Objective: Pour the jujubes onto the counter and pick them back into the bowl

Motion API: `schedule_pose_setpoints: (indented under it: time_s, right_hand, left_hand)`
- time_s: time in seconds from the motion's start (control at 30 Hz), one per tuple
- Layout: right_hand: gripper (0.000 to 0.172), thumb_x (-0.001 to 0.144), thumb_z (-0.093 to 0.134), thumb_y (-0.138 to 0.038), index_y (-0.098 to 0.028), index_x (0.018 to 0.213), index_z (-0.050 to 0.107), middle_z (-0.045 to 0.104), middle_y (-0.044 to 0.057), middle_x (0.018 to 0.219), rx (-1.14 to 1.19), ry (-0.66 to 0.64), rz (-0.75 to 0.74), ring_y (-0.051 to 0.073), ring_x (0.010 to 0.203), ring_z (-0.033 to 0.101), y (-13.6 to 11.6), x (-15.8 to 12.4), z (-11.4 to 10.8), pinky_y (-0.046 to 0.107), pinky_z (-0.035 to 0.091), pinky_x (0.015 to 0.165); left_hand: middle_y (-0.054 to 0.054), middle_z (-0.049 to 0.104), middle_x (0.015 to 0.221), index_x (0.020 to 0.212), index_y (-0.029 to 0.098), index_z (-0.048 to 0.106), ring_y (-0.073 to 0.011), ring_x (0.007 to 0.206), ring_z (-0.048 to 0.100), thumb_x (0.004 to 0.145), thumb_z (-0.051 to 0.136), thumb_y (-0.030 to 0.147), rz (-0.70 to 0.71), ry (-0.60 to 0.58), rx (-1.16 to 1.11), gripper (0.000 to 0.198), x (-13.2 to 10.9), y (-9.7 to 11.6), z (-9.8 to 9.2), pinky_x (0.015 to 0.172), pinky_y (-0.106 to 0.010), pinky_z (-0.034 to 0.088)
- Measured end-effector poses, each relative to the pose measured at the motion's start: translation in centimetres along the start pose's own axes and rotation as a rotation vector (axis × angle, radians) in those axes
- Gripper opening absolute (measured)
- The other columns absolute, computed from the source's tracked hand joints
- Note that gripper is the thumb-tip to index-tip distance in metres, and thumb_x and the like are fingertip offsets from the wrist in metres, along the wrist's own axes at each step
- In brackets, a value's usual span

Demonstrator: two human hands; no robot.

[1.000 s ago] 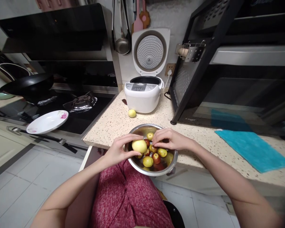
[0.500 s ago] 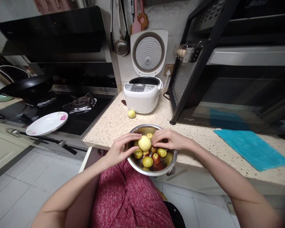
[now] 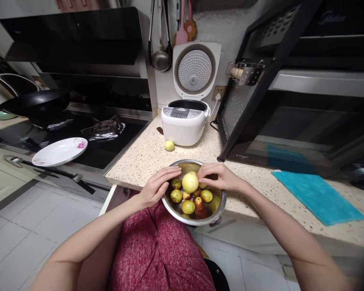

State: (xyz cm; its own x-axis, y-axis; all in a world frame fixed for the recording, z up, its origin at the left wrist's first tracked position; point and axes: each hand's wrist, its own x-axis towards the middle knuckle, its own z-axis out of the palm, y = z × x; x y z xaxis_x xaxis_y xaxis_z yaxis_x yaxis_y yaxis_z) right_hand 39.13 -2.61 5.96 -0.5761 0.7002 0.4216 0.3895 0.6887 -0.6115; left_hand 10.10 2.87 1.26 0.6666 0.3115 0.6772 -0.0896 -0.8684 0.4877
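A steel bowl (image 3: 182, 215) sits at the counter's front edge, holding several small green and red-brown fruits (image 3: 188, 206). A bigger pale yellow fruit (image 3: 190, 182) is raised just above them, between my two hands. My right hand (image 3: 221, 178) is curled over the bowl's far right side, with thumb and fingertips pinched against that fruit. My left hand (image 3: 156, 188) rests on the bowl's left rim, fingers stretched out, the tips at the fruit's left side.
An open white rice cooker (image 3: 185, 125) stands behind the bowl, with one loose yellow fruit (image 3: 169, 145) in front of it. On the stove to the left are a white plate (image 3: 60, 151) and a black wok (image 3: 33, 103). A black oven (image 3: 291, 101) and a teal cloth (image 3: 317, 196) are on the right.
The pale yellow fruit moved right, from my left hand's grasp towards my right fingertips. My left fingers straightened out. The view shifted slightly.
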Motion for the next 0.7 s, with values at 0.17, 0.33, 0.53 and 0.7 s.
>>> schedule_pose_setpoints:
  time_s: [0.17,0.33,0.53,0.7]
  right_hand:
    - [0.018,0.096,0.065,-0.03,-0.019,0.087,0.076,0.076,0.007,0.086,-0.039,0.135,0.033,0.021,0.083,0.07,0.4,0.0,-0.5,0.036,0.057,0.079]
    - [0.023,0.097,0.061,-0.035,-0.019,0.089,0.075,0.076,0.008,0.091,-0.163,0.29,0.096,0.022,0.086,0.071,2.1,1.8,-1.5,0.038,0.058,0.081]
    - [0.039,0.101,0.053,-0.037,-0.022,0.136,0.061,0.064,0.012,0.138,-0.306,0.003,0.071,0.027,0.127,0.061,4.8,6.9,-1.6,0.048,0.049,0.108]
    - [0.046,0.102,0.05,-0.035,-0.02,0.146,0.05,0.049,0.015,0.153,-0.381,-0.157,0.02,0.029,0.141,0.048,7.2,11.0,0.0,0.052,0.039,0.117]
  left_hand:
    - [-0.013,0.055,0.146,0.145,0.02,0.051,-0.0258,0.141,0.048,0.108,0.027,0.04,-0.057,0.104,-0.027,0.048,-0.3,-1.7,0.3,0.12,-0.054,0.039]
    - [-0.014,0.059,0.142,0.142,0.018,0.055,-0.026,0.141,0.049,0.108,0.02,0.043,0.073,0.027,0.009,0.054,-0.5,-1.9,0.4,0.119,-0.054,0.039]
    - [-0.013,0.059,0.145,0.142,0.019,0.054,-0.0242,0.14,0.052,0.108,0.019,0.044,0.086,0.02,0.054,0.055,-0.8,-2.5,0.4,0.121,-0.052,0.039]
    - [-0.013,0.059,0.144,0.142,0.018,0.054,-0.0239,0.139,0.054,0.108,0.02,0.04,0.092,0.006,0.08,0.053,-1.0,-2.9,0.4,0.122,-0.052,0.039]
